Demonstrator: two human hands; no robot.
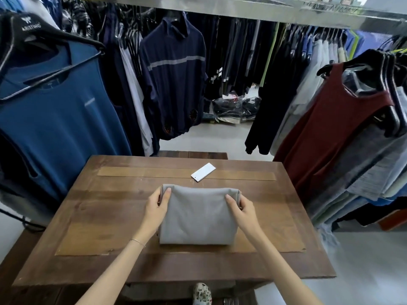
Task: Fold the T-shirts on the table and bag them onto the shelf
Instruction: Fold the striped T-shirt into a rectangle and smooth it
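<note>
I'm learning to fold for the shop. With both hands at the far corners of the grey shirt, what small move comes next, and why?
Probably lay the far edge down and smooth it. The left hand and right hand pinch the far corners of the shirt, already a compact rectangle on the table. No bag is visible.

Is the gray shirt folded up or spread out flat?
Folded. The gray shirt is a small neat rectangle on the table, each hand, left and right, gripping a far corner.
</note>
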